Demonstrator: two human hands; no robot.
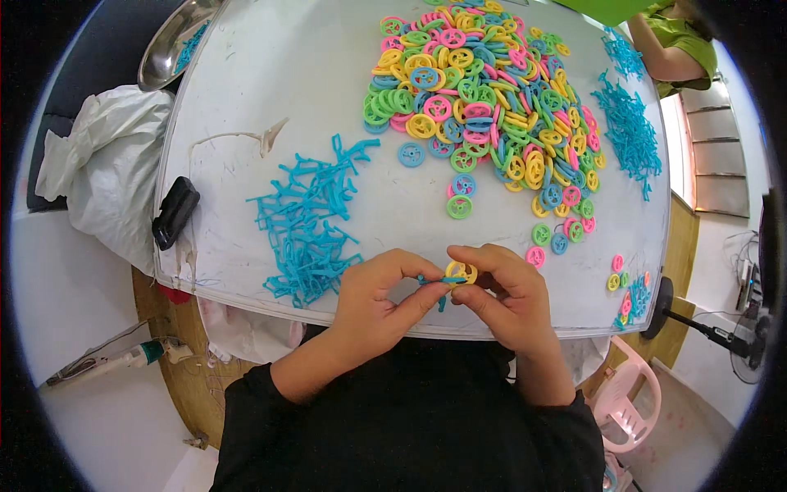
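Left hand (379, 305) pinching a blue plastic stick (433, 281), right hand (507, 297) gripping a yellow wheel (460, 271) on its end, both at the near edge of the white table (270, 98). Left of hands, blue stick pile (307, 230); beyond, colourful wheel heap (479, 98).

This looks like a small hand-assembly workshop for plastic toy parts. A worn white worktable (270, 74) fills the view, its surface scuffed and its covering torn near ten o'clock. At one o'clock lies a big heap of coloured plastic wheels (479, 98); at nine o'clock and two o'clock lie piles of blue plastic sprue pieces (307, 225). A steel tray (168, 45) sits at eleven o'clock, a white sack (106, 176) beside the table at nine. A second worker in green (676, 41) sits at one o'clock. A pink plastic stool (627, 402) stands at four.
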